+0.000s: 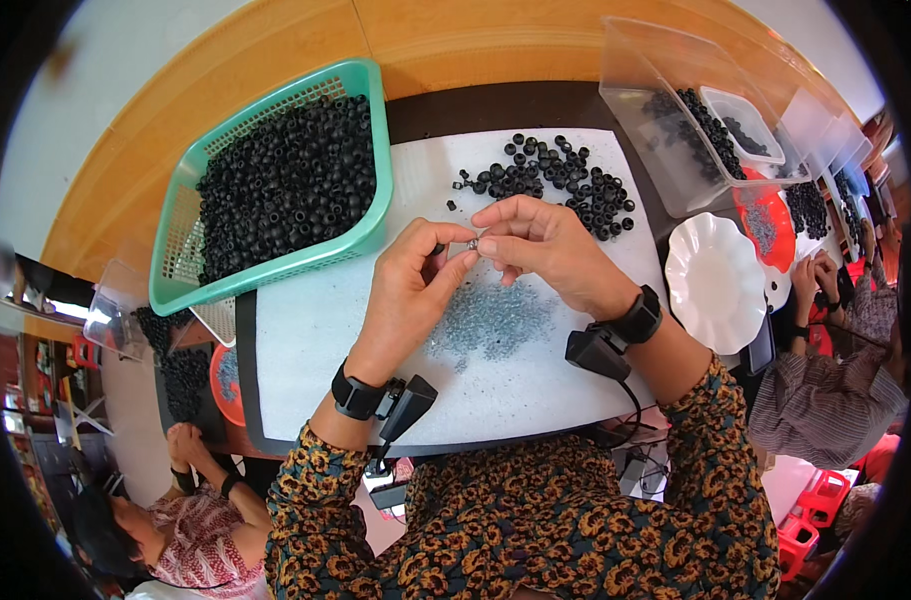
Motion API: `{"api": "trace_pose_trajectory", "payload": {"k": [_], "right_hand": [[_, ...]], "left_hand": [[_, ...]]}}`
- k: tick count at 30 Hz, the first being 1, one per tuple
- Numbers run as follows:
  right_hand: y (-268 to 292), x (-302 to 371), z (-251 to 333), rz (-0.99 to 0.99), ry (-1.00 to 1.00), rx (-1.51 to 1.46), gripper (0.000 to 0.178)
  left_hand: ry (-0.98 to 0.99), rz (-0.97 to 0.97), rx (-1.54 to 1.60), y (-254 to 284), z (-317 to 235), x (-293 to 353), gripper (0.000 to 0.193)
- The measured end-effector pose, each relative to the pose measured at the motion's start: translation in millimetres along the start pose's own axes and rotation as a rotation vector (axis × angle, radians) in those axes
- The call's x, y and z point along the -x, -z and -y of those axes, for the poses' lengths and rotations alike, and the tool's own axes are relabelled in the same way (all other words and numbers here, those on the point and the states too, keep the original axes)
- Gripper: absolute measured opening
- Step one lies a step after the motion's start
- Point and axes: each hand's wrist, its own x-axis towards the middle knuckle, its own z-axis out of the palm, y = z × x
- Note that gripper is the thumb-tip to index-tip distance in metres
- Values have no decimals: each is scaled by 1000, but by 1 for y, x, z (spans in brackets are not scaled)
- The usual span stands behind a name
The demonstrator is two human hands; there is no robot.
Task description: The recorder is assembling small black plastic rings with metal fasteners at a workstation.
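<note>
Over a white sheet (pixel 310 340) both my hands meet, fingertips nearly touching. My left hand (pixel 410 285) is closed in a pinch of thumb and forefinger. A small shiny piece (pixel 472 244) sits between the fingertips, too small to tell its kind. From the other side my right hand (pixel 560 258) pinches at the same piece. Just below the fingers lies a spread of tiny pale blue-grey translucent pieces (pixel 495 320). Beyond them is a loose pile of black round parts with holes (pixel 595 190), like beads or caps.
On the left stands a green basket (pixel 380 150) full of black parts. At the right are a white scalloped plate (pixel 715 285), a transparent bin (pixel 665 170) and a red dish (pixel 780 250). Other people's hands (pixel 187 447) work at both sides. Wrist devices (pixel 405 408) with cables hang from my wrists.
</note>
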Motion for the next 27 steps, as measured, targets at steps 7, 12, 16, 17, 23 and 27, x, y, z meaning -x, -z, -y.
{"api": "trace_pose_trajectory", "payload": {"k": [7,12,16,17,23,27], "right_hand": [[-7,-1,-12,-95,217,335,25],[-11,-1,-17,-139,271,402,22],[-12,1,-15,-153,286,451,21],[-12,1,-15,-153,283,451,21],[-14,-1,-17,-156,317,430,27],[-11,-3,-21,-109,282,336,25]], "left_hand": [[-236,-41,-312,1,-4,-1,13],[-289,-63,-433,-1,-3,0,10],[-284,-59,-455,-2,-3,0,8],[-288,-56,-467,-2,-3,0,8],[-269,-40,-472,-1,-4,0,9],[-281,-50,-460,-1,-4,2,10]]}}
